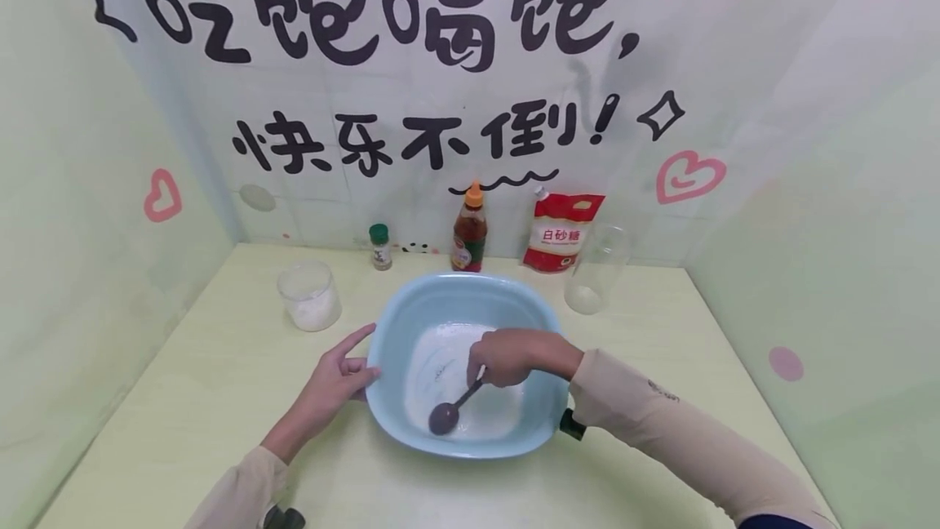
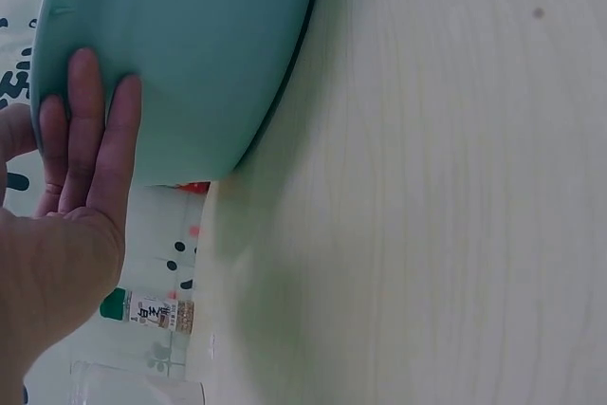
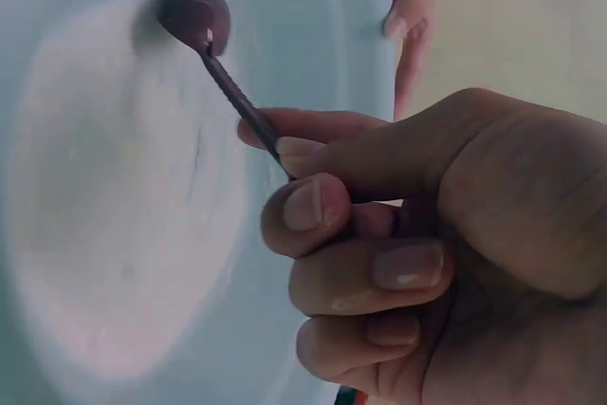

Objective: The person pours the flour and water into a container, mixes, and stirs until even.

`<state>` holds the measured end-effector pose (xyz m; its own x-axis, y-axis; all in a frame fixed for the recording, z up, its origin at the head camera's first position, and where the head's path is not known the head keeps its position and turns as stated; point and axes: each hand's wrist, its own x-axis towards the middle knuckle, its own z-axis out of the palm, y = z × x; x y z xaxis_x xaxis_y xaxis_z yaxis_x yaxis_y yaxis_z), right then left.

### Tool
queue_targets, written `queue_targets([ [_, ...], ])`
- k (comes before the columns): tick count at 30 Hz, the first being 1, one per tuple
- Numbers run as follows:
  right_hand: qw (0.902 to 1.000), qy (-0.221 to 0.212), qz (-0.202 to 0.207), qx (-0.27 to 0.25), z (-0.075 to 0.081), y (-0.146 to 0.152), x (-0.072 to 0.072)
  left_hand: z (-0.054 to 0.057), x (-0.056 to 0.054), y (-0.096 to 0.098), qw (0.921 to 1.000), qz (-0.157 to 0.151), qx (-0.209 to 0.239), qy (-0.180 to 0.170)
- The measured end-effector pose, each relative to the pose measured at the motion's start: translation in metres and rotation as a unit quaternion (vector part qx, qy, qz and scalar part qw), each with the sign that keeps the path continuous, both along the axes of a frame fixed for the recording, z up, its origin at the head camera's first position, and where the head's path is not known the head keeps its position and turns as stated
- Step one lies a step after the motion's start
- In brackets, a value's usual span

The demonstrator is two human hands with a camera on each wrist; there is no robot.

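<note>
A light-blue plastic basin point(image 1: 392, 398) stands in the middle of the table, with a whitish layer point(image 1: 470, 419) across its bottom. My right hand point(image 1: 507, 356) reaches over it, gripping a dark spoon point(image 1: 444, 419) by the handle. In the right wrist view the thumb and index finger pinch the handle point(image 3: 237, 97), and the bowl of the spoon is down near the whitish layer. At the basin's left rim my left hand point(image 1: 334, 382) holds the edge. The left wrist view has its fingers point(image 2: 85, 130) lying along the outer wall.
Behind the basin stand a green-capped seasoning jar point(image 1: 380, 248), an orange-tipped sauce bottle point(image 1: 470, 235), a red sugar pouch point(image 1: 560, 233) and a tall clear container point(image 1: 596, 276). A clear cup point(image 1: 310, 298) with white contents is at back left. Printed cloth walls point(image 1: 830, 227) border the table.
</note>
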<state>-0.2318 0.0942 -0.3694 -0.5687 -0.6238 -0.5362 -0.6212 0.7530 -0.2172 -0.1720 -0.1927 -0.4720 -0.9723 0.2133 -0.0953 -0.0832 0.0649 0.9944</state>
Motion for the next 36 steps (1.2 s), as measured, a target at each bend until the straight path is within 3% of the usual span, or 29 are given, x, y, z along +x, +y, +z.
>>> queue_targets([
  [5,0.9986,-0.002,-0.029,0.045,0.01,0.028,-0.013,0.003,0.001,-0.003,1.0,0.001,-0.001,0.0],
  [10,0.9941,0.029,-0.089,0.055,0.021,0.05,-0.043,0.004,0.003,-0.006,1.0,0.001,0.0,0.006],
  [15,0.9881,0.061,-0.141,-0.007,0.019,0.052,-0.066,0.0,0.003,-0.005,1.0,-0.004,0.007,0.005],
  [18,0.9876,0.067,-0.131,-0.054,0.01,0.042,-0.069,-0.002,0.003,-0.004,0.9999,-0.008,0.007,0.005],
  [24,0.9897,0.103,-0.046,-0.088,-0.006,0.01,-0.056,-0.002,0.002,0.0,1.0,-0.004,0.004,0.005],
  [29,0.9933,0.084,0.006,-0.079,-0.011,-0.011,-0.031,0.0,0.0,0.002,1.0,-0.002,0.002,0.003],
  [36,0.9993,0.018,-0.013,-0.029,-0.005,-0.007,-0.004,0.001,0.001,0.001,1.0,-0.001,0.001,0.002],
])
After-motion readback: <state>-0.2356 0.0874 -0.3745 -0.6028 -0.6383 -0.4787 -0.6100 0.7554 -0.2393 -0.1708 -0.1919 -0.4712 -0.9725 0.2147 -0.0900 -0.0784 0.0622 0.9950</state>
